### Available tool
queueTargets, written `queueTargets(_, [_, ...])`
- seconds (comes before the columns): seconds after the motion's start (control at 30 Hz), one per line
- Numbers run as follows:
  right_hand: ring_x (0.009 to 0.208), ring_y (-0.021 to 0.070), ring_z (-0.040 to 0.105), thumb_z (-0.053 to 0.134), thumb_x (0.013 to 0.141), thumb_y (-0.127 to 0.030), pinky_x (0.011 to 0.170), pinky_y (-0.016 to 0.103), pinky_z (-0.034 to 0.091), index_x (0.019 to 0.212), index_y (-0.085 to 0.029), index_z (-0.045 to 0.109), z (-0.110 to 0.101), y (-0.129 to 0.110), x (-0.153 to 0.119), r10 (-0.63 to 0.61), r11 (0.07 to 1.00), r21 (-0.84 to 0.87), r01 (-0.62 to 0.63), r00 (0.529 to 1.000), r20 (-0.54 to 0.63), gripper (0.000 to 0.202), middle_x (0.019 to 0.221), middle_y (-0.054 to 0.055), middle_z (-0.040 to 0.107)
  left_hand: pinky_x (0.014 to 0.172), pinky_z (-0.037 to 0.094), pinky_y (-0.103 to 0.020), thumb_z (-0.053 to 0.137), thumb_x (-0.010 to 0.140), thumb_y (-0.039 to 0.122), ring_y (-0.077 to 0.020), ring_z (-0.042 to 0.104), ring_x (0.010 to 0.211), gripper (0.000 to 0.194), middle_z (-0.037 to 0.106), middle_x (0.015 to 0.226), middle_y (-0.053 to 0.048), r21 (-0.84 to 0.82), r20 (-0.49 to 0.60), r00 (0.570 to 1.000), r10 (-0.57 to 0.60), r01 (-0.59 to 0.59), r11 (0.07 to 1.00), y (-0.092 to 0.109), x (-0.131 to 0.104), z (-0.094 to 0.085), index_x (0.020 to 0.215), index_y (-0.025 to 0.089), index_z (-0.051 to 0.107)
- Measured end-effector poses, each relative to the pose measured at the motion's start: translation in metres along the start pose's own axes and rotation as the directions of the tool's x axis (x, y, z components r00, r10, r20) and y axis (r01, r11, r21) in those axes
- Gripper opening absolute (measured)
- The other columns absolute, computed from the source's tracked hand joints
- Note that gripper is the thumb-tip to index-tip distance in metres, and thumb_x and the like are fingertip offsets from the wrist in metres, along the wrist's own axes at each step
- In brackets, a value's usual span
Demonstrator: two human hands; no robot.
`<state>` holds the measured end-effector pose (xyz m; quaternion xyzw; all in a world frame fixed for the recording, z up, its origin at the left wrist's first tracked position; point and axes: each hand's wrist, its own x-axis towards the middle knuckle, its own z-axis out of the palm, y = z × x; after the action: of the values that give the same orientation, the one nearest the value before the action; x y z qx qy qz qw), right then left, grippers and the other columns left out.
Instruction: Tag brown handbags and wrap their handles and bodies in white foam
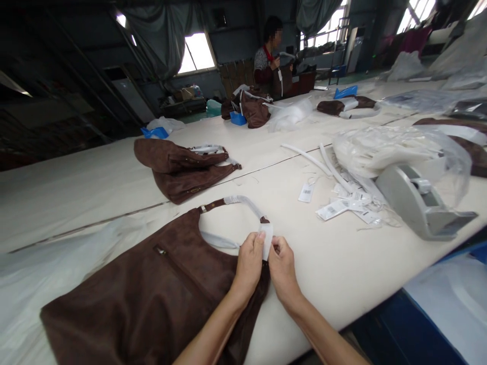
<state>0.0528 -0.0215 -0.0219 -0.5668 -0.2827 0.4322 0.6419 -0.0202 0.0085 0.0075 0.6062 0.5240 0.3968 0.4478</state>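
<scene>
A brown handbag [144,289] lies on the table in front of me, its zip pocket facing up. Its shoulder strap [247,203] arches away and is partly covered in pale wrapping. At the strap's near end, a small white wrapping sheet [268,237] stands around or against the strap. My left hand [249,256] pinches this sheet from the left, thumb on its face. From the right, my right hand [282,263] is closed with curled fingers at the sheet's edge. The strap end under the sheet is mostly hidden.
A second brown bag [182,167] lies beyond mine. To the right are paper tags [338,208], white foam tubes [306,158], a grey tape dispenser [414,203] and a plastic bag of white pieces [384,147]. Across the table, a person [266,66] holds another bag.
</scene>
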Motion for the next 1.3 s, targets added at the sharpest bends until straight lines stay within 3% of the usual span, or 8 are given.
queueTargets(0.13, [0.074, 0.0188, 0.057, 0.060, 0.082, -0.036, 0.072, 0.031, 0.044, 0.086, -0.021, 0.068, -0.025, -0.020, -0.003, 0.006, 1.000, 0.006, -0.008, 0.966, 0.258, 0.018, 0.079, 0.002, 0.066, 0.062, 0.038, -0.026, 0.049, 0.089, 0.050, -0.0165, 0.046, 0.063, 0.037, 0.048, 0.063, 0.002, 0.006, -0.032, 0.999, 0.004, -0.003, 1.000, -0.002, 0.000, -0.001, 0.067, 0.021, 0.049])
queueTargets(0.33, [0.087, 0.0215, 0.058, 0.070, 0.076, -0.046, 0.073, 0.030, 0.044, 0.081, -0.022, 0.071, -0.049, -0.041, 0.016, -0.119, 0.984, -0.126, 0.124, 0.992, 0.045, 0.024, 0.087, 0.004, 0.067, 0.063, 0.043, -0.029, 0.043, 0.092, 0.053, -0.0182, 0.051, 0.058, 0.037, 0.056, 0.061, 0.001, -0.008, 0.052, 0.999, -0.008, 0.008, 1.000, 0.003, -0.001, -0.001, 0.073, 0.021, 0.053])
queueTargets(0.5, [0.050, 0.0103, 0.045, 0.073, 0.073, -0.051, 0.052, 0.025, 0.034, 0.070, -0.018, 0.061, -0.029, -0.033, 0.024, 0.107, 0.956, 0.216, -0.197, 0.922, 0.371, 0.035, 0.054, -0.004, 0.052, 0.065, 0.041, -0.028, 0.048, 0.088, 0.051, -0.0180, 0.049, 0.063, 0.036, 0.051, 0.062, 0.001, 0.023, 0.070, 0.996, 0.055, -0.057, 0.998, 0.009, -0.001, 0.000, 0.065, 0.023, 0.047])
queueTargets(0.77, [0.044, 0.0056, 0.034, 0.081, 0.061, -0.046, 0.045, 0.021, 0.025, 0.061, -0.017, 0.055, -0.028, -0.038, 0.012, 0.132, 0.863, 0.459, -0.210, 0.972, 0.195, 0.040, 0.051, -0.006, 0.046, 0.091, 0.044, -0.032, 0.059, 0.082, 0.053, -0.0263, 0.058, 0.099, 0.036, 0.067, 0.098, -0.006, -0.088, 0.267, 0.964, 0.017, 0.007, 0.996, 0.015, -0.013, 0.000, 0.097, 0.020, 0.062])
queueTargets(1.0, [0.046, 0.0075, 0.039, 0.079, 0.063, -0.051, 0.047, 0.022, 0.030, 0.064, -0.017, 0.058, -0.043, -0.042, 0.009, 0.120, 0.861, 0.477, -0.174, 0.983, 0.141, 0.040, 0.054, -0.004, 0.051, 0.079, 0.045, -0.030, 0.056, 0.081, 0.064, -0.0247, 0.059, 0.085, 0.045, 0.066, 0.082, -0.002, 0.043, 0.413, 0.910, -0.034, 0.018, 0.999, 0.006, -0.005, 0.005, 0.089, 0.020, 0.063])
queueTargets(1.13, [0.057, 0.0123, 0.051, 0.075, 0.067, -0.052, 0.057, 0.025, 0.041, 0.068, -0.016, 0.067, -0.088, -0.053, 0.021, 0.087, 0.986, 0.119, -0.120, 0.965, 0.247, 0.037, 0.059, 0.000, 0.059, 0.078, 0.045, -0.030, 0.053, 0.079, 0.069, -0.0251, 0.061, 0.083, 0.051, 0.068, 0.078, -0.001, 0.132, 0.406, 0.910, -0.091, 0.040, 0.990, -0.004, -0.004, 0.008, 0.088, 0.021, 0.062])
queueTargets(1.23, [0.067, 0.0169, 0.058, 0.069, 0.072, -0.049, 0.065, 0.028, 0.044, 0.075, -0.017, 0.070, -0.151, -0.084, 0.035, -0.091, 0.983, -0.151, 0.101, 0.993, 0.070, 0.032, 0.068, 0.002, 0.065, 0.082, 0.045, -0.029, 0.050, 0.078, 0.073, -0.0256, 0.063, 0.087, 0.054, 0.069, 0.080, 0.000, 0.180, 0.382, 0.910, -0.158, 0.095, 0.979, -0.005, -0.005, 0.011, 0.090, 0.022, 0.062])
queueTargets(1.3, [0.072, 0.0191, 0.059, 0.064, 0.075, -0.049, 0.068, 0.029, 0.045, 0.077, -0.018, 0.070, -0.200, -0.115, 0.046, -0.292, 0.901, -0.366, 0.232, 0.949, -0.116, 0.032, 0.071, 0.003, 0.066, 0.081, 0.046, -0.029, 0.047, 0.074, 0.079, -0.0261, 0.063, 0.086, 0.059, 0.068, 0.077, 0.000, 0.202, 0.380, 0.908, -0.176, 0.104, 0.974, -0.001, -0.005, 0.013, 0.085, 0.023, 0.060])
